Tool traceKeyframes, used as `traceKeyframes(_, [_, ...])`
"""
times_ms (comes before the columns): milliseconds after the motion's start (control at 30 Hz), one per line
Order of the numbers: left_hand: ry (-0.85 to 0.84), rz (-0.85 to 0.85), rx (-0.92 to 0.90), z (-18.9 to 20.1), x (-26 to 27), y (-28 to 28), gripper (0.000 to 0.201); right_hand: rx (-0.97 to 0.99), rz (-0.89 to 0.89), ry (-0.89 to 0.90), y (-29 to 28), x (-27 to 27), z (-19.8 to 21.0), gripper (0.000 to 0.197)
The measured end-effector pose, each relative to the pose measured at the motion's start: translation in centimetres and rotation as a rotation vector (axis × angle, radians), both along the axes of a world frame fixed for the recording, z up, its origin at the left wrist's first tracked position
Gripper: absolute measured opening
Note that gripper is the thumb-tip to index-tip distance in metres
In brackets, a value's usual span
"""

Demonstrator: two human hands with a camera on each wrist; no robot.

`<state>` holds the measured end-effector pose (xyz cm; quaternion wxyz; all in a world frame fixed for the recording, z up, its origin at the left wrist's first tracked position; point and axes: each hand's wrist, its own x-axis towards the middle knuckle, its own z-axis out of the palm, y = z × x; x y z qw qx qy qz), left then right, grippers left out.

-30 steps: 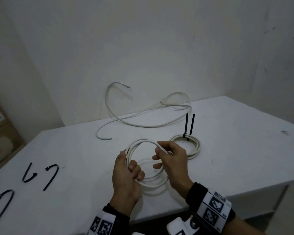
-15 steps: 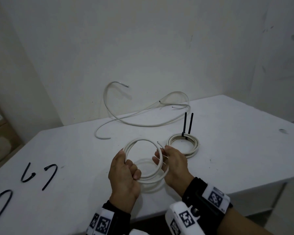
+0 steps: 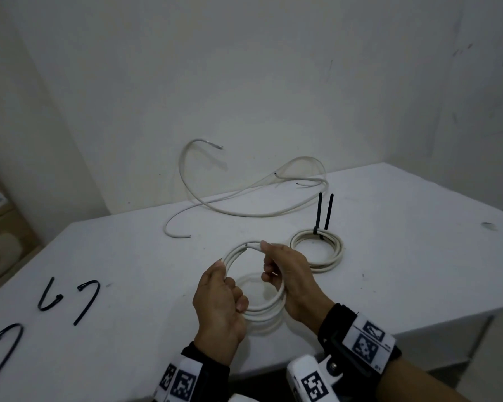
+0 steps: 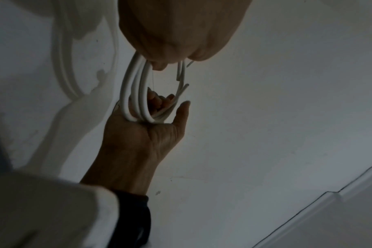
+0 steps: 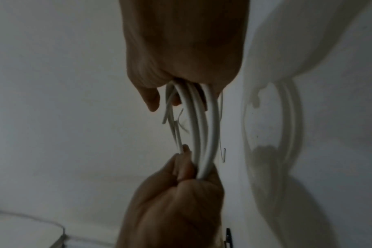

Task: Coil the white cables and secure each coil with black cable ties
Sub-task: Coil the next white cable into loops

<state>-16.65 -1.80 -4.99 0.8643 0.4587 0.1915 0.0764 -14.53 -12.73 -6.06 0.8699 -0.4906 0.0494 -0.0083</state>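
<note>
Both hands hold a white cable coil (image 3: 263, 313) just above the white table (image 3: 404, 256). My left hand (image 3: 231, 282) grips the coil's left side, thumb on top and fingers curled beneath. My right hand (image 3: 273, 265) holds the right side and pinches the cable's free end against the coil's top. In the left wrist view the coil (image 4: 134, 94) runs from the left hand (image 4: 176, 42) to the right hand (image 4: 159, 107). The right wrist view shows the strands (image 5: 204, 127) bunched between both hands. A finished coil (image 3: 317, 252) with a black tie (image 3: 321, 213) lies right behind.
Loose white cables (image 3: 244, 211) sprawl at the table's back against the wall. Three spare black cable ties (image 3: 51, 297) (image 3: 87, 300) (image 3: 8, 349) lie at the left front. The table's right edge (image 3: 447, 314) drops off close to my right wrist. Cardboard boxes (image 3: 0, 227) stand far left.
My right hand slid up the coil's right side and laid the free cable end along the top of the coil. The left hand kept its grip, hardly moving.
</note>
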Motion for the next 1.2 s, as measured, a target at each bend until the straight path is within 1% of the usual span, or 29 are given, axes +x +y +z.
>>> traceKeyframes(33, [-0.002,-0.003,0.009,0.1,0.0,0.0,0.022,-0.057,-0.046,-0.047,0.2,-0.1,-0.1,0.018])
traceKeyframes(100, [-0.002,-0.014,0.027,0.1,-0.2,-0.1,0.021,-0.125,-0.142,-0.101,0.4,-0.2,-0.2,0.033])
traceKeyframes(133, [0.001,-0.02,0.035,0.1,-0.2,0.0,0.021,-0.143,-0.175,-0.114,0.4,-0.2,-0.3,0.036])
traceKeyframes(200, [-0.001,-0.031,0.044,0.1,-0.4,0.2,0.021,-0.203,-0.173,-0.143,0.4,-0.2,-0.4,0.03])
traceKeyframes(267, [-0.005,-0.04,0.049,0.1,-0.5,0.5,0.021,-0.326,-0.109,-0.191,0.1,-0.4,-0.6,0.027])
traceKeyframes(367, [-0.01,-0.074,0.093,0.4,-0.6,1.5,0.018,-0.567,-0.035,-0.312,-0.7,-0.4,-0.2,0.033])
traceKeyframes(433, [-0.007,-0.125,0.167,0.6,-0.7,2.5,0.017,-0.776,0.021,-0.404,-1.2,-0.1,0.9,0.038])
traceKeyframes(467, [-0.001,-0.156,0.207,0.8,-0.7,2.9,0.017,-0.91,0.079,-0.444,-1.3,0.2,1.5,0.039])
traceKeyframes(533, [0.006,-0.201,0.256,1.2,-0.7,3.9,0.018,-1.168,0.201,-0.497,-0.9,0.7,2.6,0.034])
traceKeyframes(567, [0.007,-0.216,0.265,1.4,-0.7,4.3,0.02,-1.24,0.223,-0.512,-0.5,0.9,3.0,0.03])
traceKeyframes(633, [0.013,-0.23,0.274,1.7,-0.7,5.0,0.021,-1.263,0.206,-0.534,0.3,1.0,3.2,0.022])
traceKeyframes(700, [0.015,-0.23,0.279,1.8,-0.9,5.6,0.021,-1.198,0.177,-0.526,1.0,1.0,2.9,0.019])
traceKeyframes(767, [0.02,-0.228,0.288,1.7,-1.0,6.1,0.019,-1.042,0.216,-0.471,1.5,0.9,2.4,0.015])
traceKeyframes(833, [0.031,-0.236,0.296,1.5,-1.1,6.6,0.016,-0.8,0.331,-0.377,1.6,1.1,2.0,0.014])
traceKeyframes(867, [0.038,-0.247,0.298,1.4,-1.1,6.8,0.015,-0.712,0.388,-0.325,1.5,1.2,1.9,0.015])
traceKeyframes(900, [0.043,-0.261,0.302,1.4,-1.2,7.0,0.015,-0.679,0.434,-0.286,1.5,1.3,2.0,0.015])
traceKeyframes(933, [0.047,-0.276,0.314,1.4,-1.2,7.3,0.015,-0.702,0.463,-0.263,1.5,1.4,2.0,0.015])
traceKeyframes(1000, [0.057,-0.317,0.368,1.7,-1.1,7.6,0.017,-0.81,0.497,-0.266,1.5,1.6,2.2,0.017])
traceKeyframes(1100, [0.073,-0.423,0.495,2.5,-1.2,7.9,0.02,-0.999,0.532,-0.361,2.0,1.5,2.9,0.032])
traceKeyframes(1133, [0.086,-0.464,0.542,2.8,-1.2,7.9,0.021,-1.098,0.535,-0.419,2.3,1.4,3.2,0.031])
traceKeyframes(1200, [0.129,-0.531,0.6,3.4,-1.0,7.9,0.026,-1.268,0.542,-0.499,3.2,1.2,3.8,0.021])
